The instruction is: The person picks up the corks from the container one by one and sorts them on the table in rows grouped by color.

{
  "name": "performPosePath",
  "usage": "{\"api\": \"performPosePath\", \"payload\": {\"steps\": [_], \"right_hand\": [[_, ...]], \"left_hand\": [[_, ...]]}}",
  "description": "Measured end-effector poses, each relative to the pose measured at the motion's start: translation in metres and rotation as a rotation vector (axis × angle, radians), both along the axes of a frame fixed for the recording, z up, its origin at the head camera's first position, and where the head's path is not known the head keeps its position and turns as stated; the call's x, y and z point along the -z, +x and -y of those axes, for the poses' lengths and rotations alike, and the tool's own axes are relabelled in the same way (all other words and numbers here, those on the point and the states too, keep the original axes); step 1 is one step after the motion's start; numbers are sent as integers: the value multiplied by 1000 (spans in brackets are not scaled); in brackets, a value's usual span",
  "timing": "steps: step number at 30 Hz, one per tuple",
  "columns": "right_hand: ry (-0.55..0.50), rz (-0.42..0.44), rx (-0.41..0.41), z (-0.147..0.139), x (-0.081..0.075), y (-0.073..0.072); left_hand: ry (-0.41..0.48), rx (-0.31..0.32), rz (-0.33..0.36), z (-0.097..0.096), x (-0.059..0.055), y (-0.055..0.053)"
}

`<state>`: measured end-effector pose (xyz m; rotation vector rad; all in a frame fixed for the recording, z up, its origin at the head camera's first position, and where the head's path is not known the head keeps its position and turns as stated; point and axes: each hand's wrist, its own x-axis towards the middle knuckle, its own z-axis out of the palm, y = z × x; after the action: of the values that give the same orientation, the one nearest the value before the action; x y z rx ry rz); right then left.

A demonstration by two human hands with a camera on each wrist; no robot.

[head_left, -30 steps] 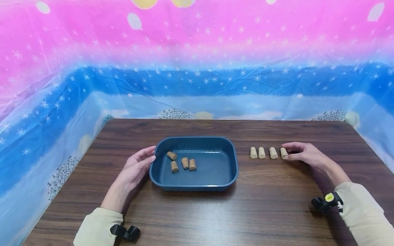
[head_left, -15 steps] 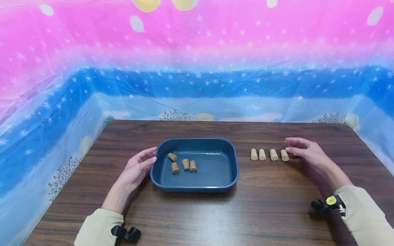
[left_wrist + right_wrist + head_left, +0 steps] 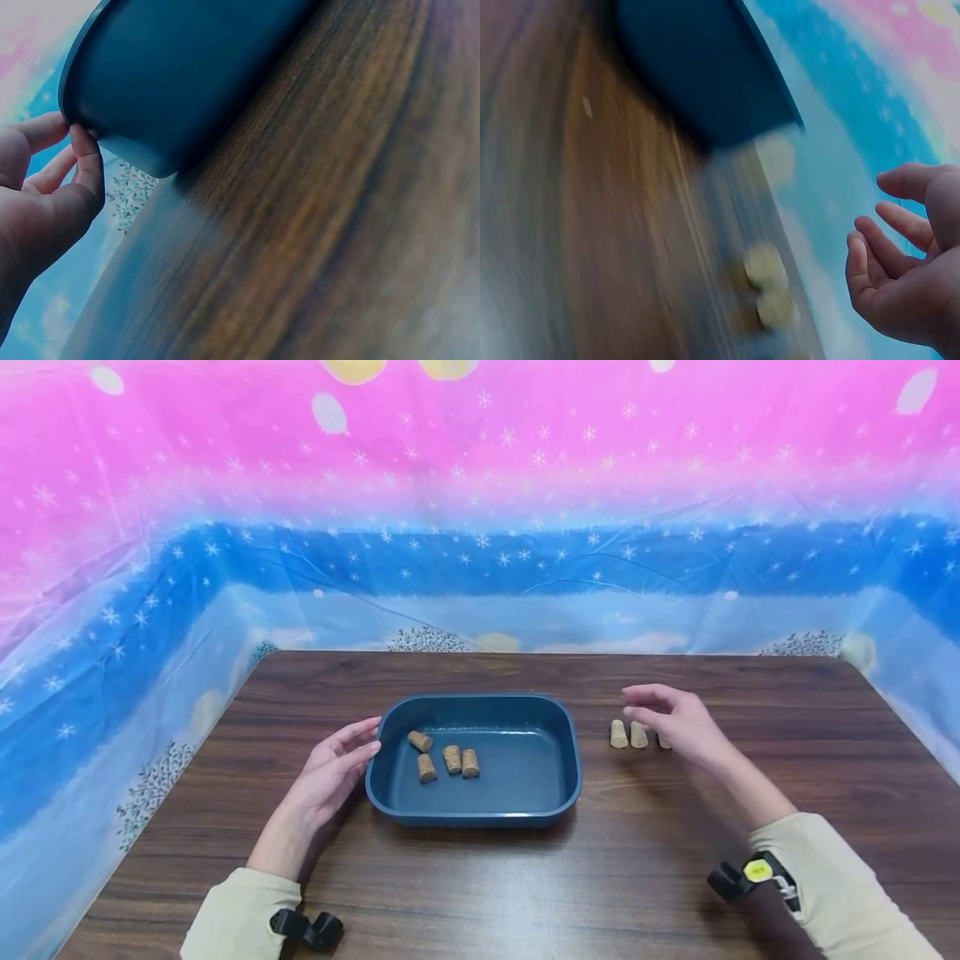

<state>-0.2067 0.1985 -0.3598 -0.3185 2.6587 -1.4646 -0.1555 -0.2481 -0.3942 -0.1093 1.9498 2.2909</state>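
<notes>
A dark blue baking dish rests on the wooden table, with several brown cork stoppers in its left half. At its left rim my left hand holds the edge between thumb and fingers, also seen in the left wrist view. To the right of the dish stand paler cork stoppers in a row. Over the right part of that row hovers my right hand, fingers apart and holding nothing; it partly or wholly hides the corks there. The right wrist view shows pale corks blurred, apart from the fingers.
The brown wood-grain table extends around the dish and the corks. A pink and blue snowflake-patterned cloth hangs behind and at the sides. Each wrist carries a black camera mount.
My right hand has let go of the rightmost pale cork and moved left over the row. That cork was left standing in line. My left hand stays at the dish rim.
</notes>
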Motion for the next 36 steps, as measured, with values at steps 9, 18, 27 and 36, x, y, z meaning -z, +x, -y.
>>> {"api": "performPosePath", "payload": {"steps": [9,18,27,36], "right_hand": [[-123,-49,-73,70,-4,15],[-158,15,-188,124,-6,16],[-139,185,-197,161,4,1],[-135,289,-175,179,13,-5]], "left_hand": [[1,-4,13,1,-2,1],[17,-4,16,0,0,0],[45,5,1,1,2,-1],[43,7,12,1,2,-1]]}}
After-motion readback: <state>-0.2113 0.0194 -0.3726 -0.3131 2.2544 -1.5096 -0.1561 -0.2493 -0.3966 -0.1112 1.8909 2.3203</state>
